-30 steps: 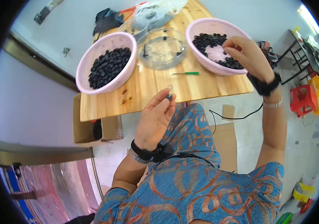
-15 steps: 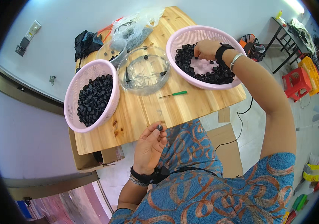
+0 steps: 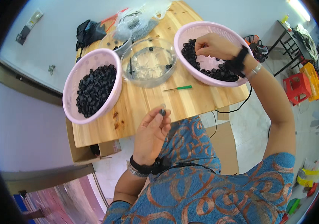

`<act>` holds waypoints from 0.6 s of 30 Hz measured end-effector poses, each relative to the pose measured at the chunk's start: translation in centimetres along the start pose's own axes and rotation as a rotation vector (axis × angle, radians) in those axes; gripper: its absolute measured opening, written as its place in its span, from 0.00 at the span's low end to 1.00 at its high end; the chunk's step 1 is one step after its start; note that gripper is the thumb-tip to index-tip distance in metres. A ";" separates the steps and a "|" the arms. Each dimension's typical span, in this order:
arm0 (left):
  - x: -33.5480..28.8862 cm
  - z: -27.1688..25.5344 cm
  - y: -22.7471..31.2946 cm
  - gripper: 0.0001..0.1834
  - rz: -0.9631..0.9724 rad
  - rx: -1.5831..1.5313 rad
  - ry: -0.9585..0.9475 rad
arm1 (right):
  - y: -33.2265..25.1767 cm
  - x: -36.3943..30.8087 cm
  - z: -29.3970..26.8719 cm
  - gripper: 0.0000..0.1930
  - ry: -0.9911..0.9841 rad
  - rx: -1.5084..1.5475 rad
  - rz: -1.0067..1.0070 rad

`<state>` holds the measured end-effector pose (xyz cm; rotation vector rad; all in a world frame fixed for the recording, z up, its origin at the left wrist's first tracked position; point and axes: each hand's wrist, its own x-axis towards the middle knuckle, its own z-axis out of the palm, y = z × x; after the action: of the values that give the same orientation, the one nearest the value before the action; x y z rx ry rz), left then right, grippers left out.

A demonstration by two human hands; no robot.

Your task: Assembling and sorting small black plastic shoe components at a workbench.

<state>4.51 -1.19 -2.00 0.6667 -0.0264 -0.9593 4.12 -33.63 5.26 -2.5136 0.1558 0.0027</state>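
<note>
My left hand [image 3: 152, 128] is raised at the table's front edge, thumb and fingers pinching a small round black plastic part [image 3: 162, 112] with a pale bit on its upper side. My right hand [image 3: 213, 45] is over the right pink basket [image 3: 238, 33], fingers closed in a pinch. Whatever sits between those fingertips is too small or hidden to make out. Loose black parts [image 3: 211, 73] lie around the bottom of that basket. At the left, a second pink basket [image 3: 69, 89] is tilted and holds a big heap of black parts [image 3: 96, 89].
Between the baskets stands a clear round tub [image 3: 148, 80] with a few black bits. Behind it are a smaller clear bowl [image 3: 117, 39] and plastic bags [image 3: 144, 22]. A green-handled screwdriver [image 3: 183, 87] lies on the wooden table [image 3: 140, 108]. A black cable [image 3: 238, 109] hangs off the right side.
My right hand has lifted from among the parts in the right basket. My left hand still pinches its black part and is a little higher. The whole view has shifted slightly.
</note>
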 end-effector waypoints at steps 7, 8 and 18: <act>-0.1 2.3 -0.3 0.13 0.118 -0.013 -0.013 | -10.0 -8.3 6.5 0.05 0.165 0.142 -0.441; -0.2 2.2 -0.8 0.13 0.131 -0.024 0.004 | -10.7 -9.0 7.7 0.05 0.145 0.147 -0.452; -2.5 1.2 -2.7 0.13 0.203 -0.060 -0.020 | -11.3 -10.8 13.6 0.07 0.281 0.681 -0.222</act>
<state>0.61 -1.00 -1.81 0.5872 -0.0817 -0.7687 -4.87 -15.43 1.16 -1.8269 -0.0137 -0.4237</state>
